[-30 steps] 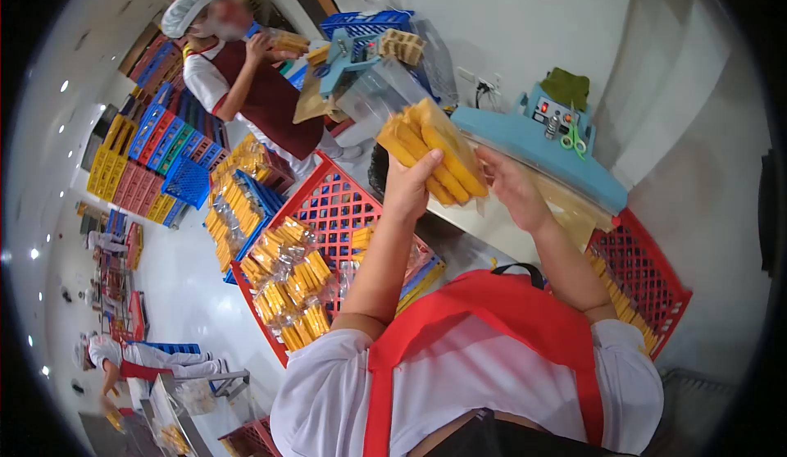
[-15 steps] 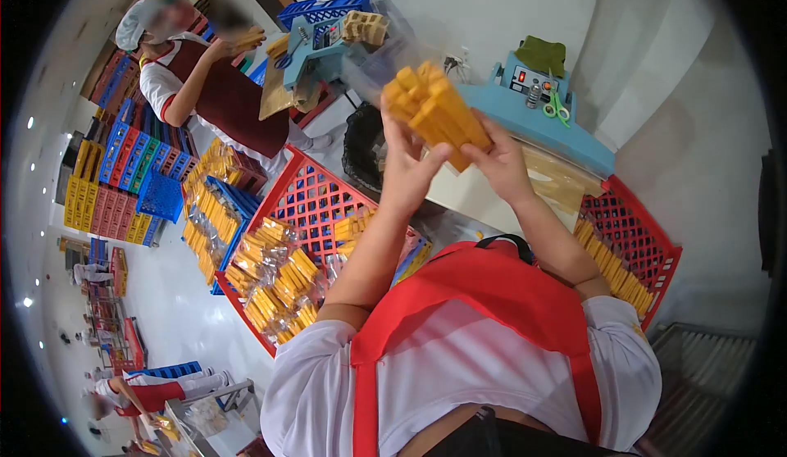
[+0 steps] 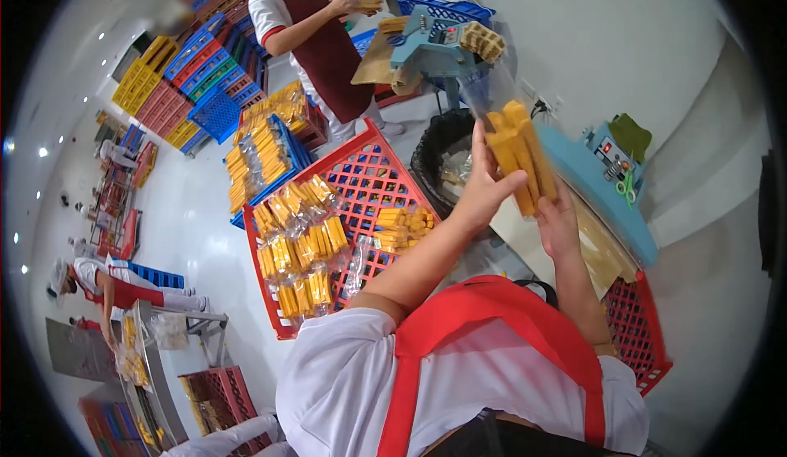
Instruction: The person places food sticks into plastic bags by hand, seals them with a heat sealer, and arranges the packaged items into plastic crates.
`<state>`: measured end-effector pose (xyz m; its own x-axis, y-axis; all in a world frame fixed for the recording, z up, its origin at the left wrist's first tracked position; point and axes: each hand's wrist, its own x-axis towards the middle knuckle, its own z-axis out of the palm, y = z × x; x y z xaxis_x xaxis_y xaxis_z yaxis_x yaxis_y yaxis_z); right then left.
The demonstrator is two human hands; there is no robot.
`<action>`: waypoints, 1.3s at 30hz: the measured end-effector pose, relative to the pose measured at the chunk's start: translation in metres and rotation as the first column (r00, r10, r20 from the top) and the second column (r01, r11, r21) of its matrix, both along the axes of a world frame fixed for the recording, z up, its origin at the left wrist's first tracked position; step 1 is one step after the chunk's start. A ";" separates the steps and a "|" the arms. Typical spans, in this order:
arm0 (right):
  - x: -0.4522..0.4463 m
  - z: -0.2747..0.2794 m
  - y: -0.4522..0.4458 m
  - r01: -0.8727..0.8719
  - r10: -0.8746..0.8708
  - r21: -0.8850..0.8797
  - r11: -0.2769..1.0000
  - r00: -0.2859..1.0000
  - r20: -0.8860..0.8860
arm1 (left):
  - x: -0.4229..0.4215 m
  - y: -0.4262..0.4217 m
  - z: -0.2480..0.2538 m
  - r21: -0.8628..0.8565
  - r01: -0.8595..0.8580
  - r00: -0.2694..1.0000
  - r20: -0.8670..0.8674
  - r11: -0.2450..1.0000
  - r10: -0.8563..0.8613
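Note:
A clear plastic bag of yellow sticks (image 3: pixel 525 158) is up in front of me, its loose film rising past the tops of the sticks. My left hand (image 3: pixel 490 190) is wrapped around the bag's left side, the thumb lying across the front. At the bottom right corner, my right hand (image 3: pixel 559 223) grips the same bag with fingers and thumb. Below and behind the bag are a pale worktop (image 3: pixel 525 240) and a blue-green sealing machine (image 3: pixel 607 203). Green-handled scissors (image 3: pixel 627 188) and a folded green cloth (image 3: pixel 630 136) rest on the machine.
A red crate (image 3: pixel 385 162) on my left holds several filled bags (image 3: pixel 303 248) and loose yellow sticks (image 3: pixel 402 226). Another red crate (image 3: pixel 635 330) stands at right. A black-lined bin (image 3: pixel 438 141) is beyond the worktop. A co-worker in a maroon apron (image 3: pixel 324 43) stands by another sealer (image 3: pixel 438 47).
My view has swung, so the crates and co-worker sit farther right. The bag has turned to a narrower side and is still in both hands.

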<state>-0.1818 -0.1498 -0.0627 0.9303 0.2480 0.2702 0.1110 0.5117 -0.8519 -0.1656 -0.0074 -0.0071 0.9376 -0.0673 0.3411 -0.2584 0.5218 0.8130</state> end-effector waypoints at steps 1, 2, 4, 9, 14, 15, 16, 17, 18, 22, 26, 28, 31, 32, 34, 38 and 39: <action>-0.001 -0.002 0.002 0.174 -0.158 -0.155 0.972 0.981 0.110 | -0.006 -0.002 0.004 0.025 0.002 0.999 -0.053 1.000 -0.001; -0.001 -0.001 0.002 0.163 -0.147 -0.159 0.974 0.983 0.108 | 0.000 0.000 -0.003 0.056 -0.076 0.997 0.003 0.995 0.076; 0.002 0.003 -0.001 -0.004 -0.001 0.039 0.999 0.989 0.146 | 0.002 0.014 0.005 -0.060 0.121 0.992 -0.020 0.991 -0.123; 0.002 0.011 -0.006 -0.153 0.161 0.127 0.980 0.986 -0.054 | 0.002 0.022 -0.006 0.052 0.358 0.934 -0.025 0.932 -0.357; 0.002 0.013 -0.002 0.039 -0.033 0.080 0.996 0.997 -0.070 | 0.011 0.013 -0.032 0.411 -0.201 0.976 0.167 0.889 0.143; 0.000 0.015 -0.002 0.082 -0.082 0.006 0.997 0.997 0.015 | 0.009 0.014 -0.036 0.517 -0.309 0.946 0.252 0.798 0.203; -0.001 0.016 -0.003 0.124 -0.117 -0.066 0.990 0.988 0.104 | 0.005 0.010 -0.034 0.538 -0.367 0.924 0.306 0.759 0.230; 0.000 0.014 -0.004 0.148 -0.142 -0.062 0.987 0.985 0.094 | 0.003 0.007 -0.035 0.535 -0.392 0.912 0.331 0.748 0.242; 0.001 0.012 -0.006 0.194 -0.172 -0.127 0.973 0.970 0.171 | 0.002 0.007 -0.033 0.568 -0.396 0.908 0.360 0.721 0.216; -0.005 0.011 -0.017 0.414 -0.268 -0.333 0.847 0.874 0.405 | -0.001 -0.010 -0.029 0.395 0.035 0.990 0.111 0.918 -0.086; -0.006 -0.041 -0.028 0.647 -0.396 -0.511 0.566 0.756 0.521 | 0.004 -0.034 -0.079 0.430 0.082 0.992 0.049 0.899 -0.114; -0.008 -0.074 -0.033 0.567 -0.465 -0.498 0.656 0.823 0.325 | 0.016 -0.038 -0.124 0.526 0.096 0.987 0.057 0.845 -0.148; -0.010 -0.097 -0.042 0.536 -0.455 -0.538 0.650 0.842 0.289 | 0.014 -0.039 -0.145 0.689 0.110 0.978 0.053 0.717 -0.202; -0.010 -0.102 -0.043 0.542 -0.468 -0.536 0.647 0.838 0.282 | 0.012 -0.041 -0.146 0.666 0.095 0.980 0.068 0.740 -0.187; -0.014 -0.083 -0.041 0.668 -0.545 -0.589 0.453 0.731 0.410 | 0.007 -0.047 -0.131 0.643 0.090 0.980 0.078 0.760 -0.183; -0.010 -0.048 -0.046 0.776 -0.475 -0.599 0.198 0.610 0.633 | 0.004 -0.053 -0.089 0.834 -0.277 0.949 0.317 0.478 -0.003; -0.013 -0.040 -0.047 0.716 -0.513 -0.656 0.238 0.666 0.542 | 0.003 -0.054 -0.083 0.870 -0.190 0.979 0.205 0.455 0.016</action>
<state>-0.1945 -0.1973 -0.1023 0.8535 -0.1950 0.4832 0.2639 -0.6378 -0.7236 -0.1627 -0.0611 -0.0902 0.9032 -0.3192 0.2871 -0.4166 -0.4903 0.7656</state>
